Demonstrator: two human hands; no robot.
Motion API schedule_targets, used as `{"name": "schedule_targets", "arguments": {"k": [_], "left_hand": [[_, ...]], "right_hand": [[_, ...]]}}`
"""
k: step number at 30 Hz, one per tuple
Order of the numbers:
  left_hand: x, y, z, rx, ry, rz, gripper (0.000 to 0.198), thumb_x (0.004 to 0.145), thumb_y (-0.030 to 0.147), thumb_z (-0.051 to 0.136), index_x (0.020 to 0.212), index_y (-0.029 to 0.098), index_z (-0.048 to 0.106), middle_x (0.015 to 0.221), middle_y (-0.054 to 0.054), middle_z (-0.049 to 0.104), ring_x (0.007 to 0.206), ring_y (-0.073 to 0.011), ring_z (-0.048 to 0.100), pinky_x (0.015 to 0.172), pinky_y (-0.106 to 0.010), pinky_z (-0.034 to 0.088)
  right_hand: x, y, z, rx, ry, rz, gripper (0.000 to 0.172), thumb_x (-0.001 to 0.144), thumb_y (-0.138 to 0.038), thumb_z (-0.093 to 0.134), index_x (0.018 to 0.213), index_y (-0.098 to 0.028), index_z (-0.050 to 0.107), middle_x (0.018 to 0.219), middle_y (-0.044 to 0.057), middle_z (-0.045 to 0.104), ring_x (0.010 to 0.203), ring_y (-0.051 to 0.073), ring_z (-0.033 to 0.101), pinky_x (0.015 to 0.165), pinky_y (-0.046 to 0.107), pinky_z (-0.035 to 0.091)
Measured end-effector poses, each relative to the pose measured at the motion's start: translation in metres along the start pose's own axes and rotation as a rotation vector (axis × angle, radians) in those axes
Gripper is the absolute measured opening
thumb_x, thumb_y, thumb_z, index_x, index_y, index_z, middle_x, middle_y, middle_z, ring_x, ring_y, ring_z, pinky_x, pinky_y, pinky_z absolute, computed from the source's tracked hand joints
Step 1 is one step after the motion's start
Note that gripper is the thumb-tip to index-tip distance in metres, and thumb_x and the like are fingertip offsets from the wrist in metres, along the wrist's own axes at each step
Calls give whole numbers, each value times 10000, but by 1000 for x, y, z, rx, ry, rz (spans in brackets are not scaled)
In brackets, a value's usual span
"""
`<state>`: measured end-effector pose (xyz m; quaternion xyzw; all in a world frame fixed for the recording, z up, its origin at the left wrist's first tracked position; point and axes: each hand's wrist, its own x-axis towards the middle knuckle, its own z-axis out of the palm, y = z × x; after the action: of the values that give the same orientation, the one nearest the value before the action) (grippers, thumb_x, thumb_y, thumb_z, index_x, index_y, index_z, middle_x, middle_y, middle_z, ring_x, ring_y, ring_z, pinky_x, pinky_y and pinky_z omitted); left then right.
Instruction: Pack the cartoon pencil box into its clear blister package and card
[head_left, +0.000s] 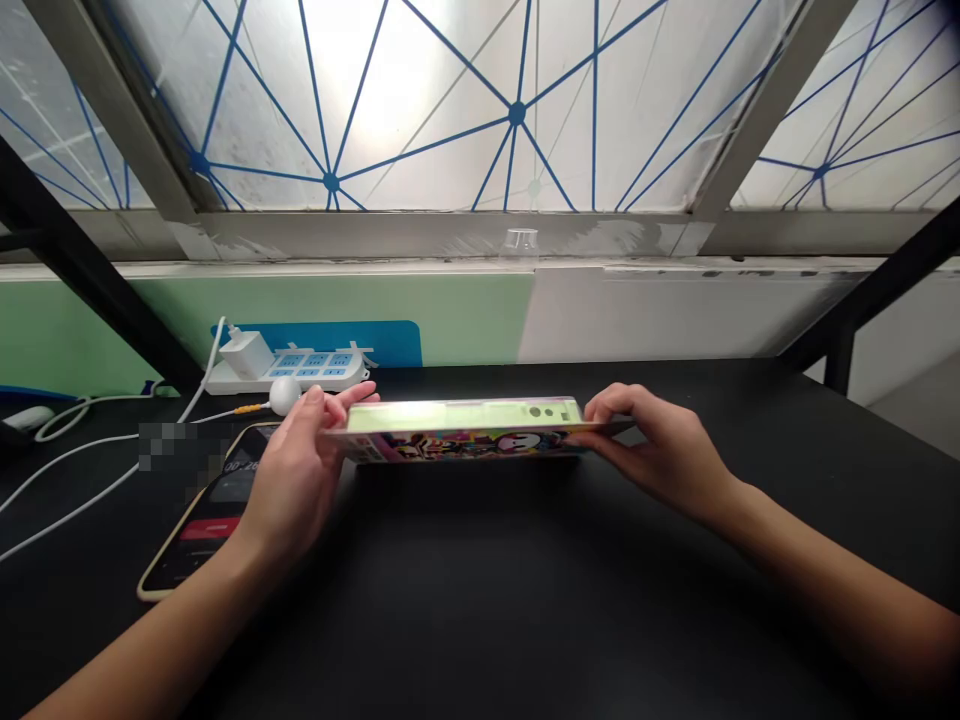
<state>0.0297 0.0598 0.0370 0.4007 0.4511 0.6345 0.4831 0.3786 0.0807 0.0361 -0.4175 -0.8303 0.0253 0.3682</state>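
A flat cardboard box [461,445] with colourful cartoon printing is held level, just above the black desk or on it; I cannot tell which. One pale green long side [450,413] of it faces up, with small dark marks near its right end. My left hand [300,460] grips the box's left end, thumb near the edge and some fingers reaching out behind it. At the right end, my right hand [649,435] pinches a thin corner or flap between thumb and bent fingers. The underside of the box is hidden.
A phone [214,510] with a lit screen lies partly under my left forearm. Behind it, a white power strip [315,368] holds a plugged charger [247,353], with white cables running left. Black metal bars [112,270] slant at both sides, before a patterned window [450,110].
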Motion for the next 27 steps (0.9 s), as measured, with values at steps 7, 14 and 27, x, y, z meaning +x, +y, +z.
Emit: {"name": "schedule_targets", "arguments": {"k": [7,14,27], "left_hand": [[9,-4,-14,276,-66,-25,313,896,510,666,796,228,571,1301,-84,704,1330,-316,558,1137,-457,399],[14,-13,-22,782,-306,47,542,828,528,748,1295,293,602,1447,-98,583,1360,-362,515,1154,-483,362],[15,-13,-31,1157,-612,234,727,828,483,749,1465,313,444,1522,-128,433,1430,-349,404,1164,-534,364]], "right_hand": [[-3,-1,13,-68,-242,-304,145,923,-253,583,818,-253,483,801,49,664,693,197,616,604,305,462],[-5,-4,16,-132,-299,-348,85,892,-275,581,875,-247,502,778,43,671,677,208,617,620,324,466],[-3,-7,16,-49,-477,-16,551,956,-537,566,1399,-221,476,1022,95,729,883,274,691,778,432,554]]}}
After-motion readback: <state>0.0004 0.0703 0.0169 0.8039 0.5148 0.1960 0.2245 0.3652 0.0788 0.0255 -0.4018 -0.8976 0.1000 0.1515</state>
